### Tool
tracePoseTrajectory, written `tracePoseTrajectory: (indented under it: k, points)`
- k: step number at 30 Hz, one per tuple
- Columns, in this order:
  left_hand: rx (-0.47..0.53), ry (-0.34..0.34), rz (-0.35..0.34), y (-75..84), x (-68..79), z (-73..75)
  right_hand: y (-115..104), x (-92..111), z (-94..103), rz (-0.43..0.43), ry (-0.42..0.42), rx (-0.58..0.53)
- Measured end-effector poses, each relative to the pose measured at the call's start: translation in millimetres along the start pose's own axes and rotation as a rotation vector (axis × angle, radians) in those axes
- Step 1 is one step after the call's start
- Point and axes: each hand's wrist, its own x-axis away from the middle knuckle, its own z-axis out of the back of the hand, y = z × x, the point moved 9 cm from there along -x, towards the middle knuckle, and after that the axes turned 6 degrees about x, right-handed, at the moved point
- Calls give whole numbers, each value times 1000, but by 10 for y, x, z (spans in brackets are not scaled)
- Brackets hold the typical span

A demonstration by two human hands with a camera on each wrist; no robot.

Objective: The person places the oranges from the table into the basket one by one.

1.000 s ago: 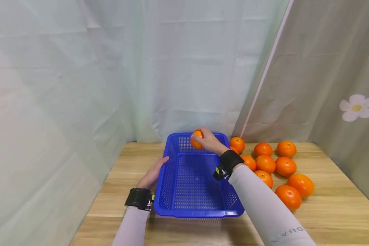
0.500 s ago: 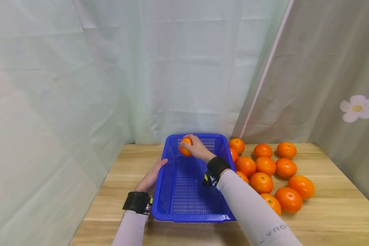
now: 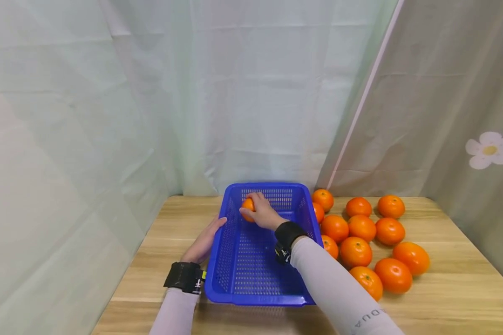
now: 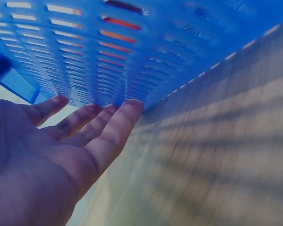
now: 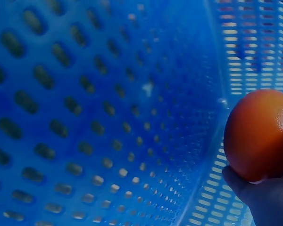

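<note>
A blue plastic basket (image 3: 260,300) with slotted walls stands on the wooden table. Inside its far left corner my right hand (image 3: 262,214) holds a mandarin orange (image 3: 248,210), low near the basket floor. The right wrist view shows this mandarin orange (image 5: 258,134) beside the slotted wall, with the thumb against it; the other fingers are mostly hidden there. My left hand (image 3: 201,243) is at the basket's left side, thumb by the rim. From the left wrist view, the fingers of that hand (image 4: 61,150) extend against the outer wall, palm up.
Several more mandarin oranges (image 3: 362,227) lie loose on the wooden table (image 3: 452,298) to the right of the basket, some close to its right wall. A pale curtain (image 3: 251,93) hangs behind the table, and a flowered one (image 3: 444,139) hangs at the right.
My right hand has carried the mandarin orange left and down, from above the basket's far side into its far left corner. The left hand stays at the basket's left side.
</note>
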Motion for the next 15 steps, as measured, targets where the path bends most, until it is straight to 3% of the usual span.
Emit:
tracePoseTrajectory:
  k: [8,15]
  points:
    - [33,-8,16,-40,29,-15,-97,53,-113,79,-59,178]
    - [18,5,19,-23,18,-5,-88,29,-44,62,-21,206]
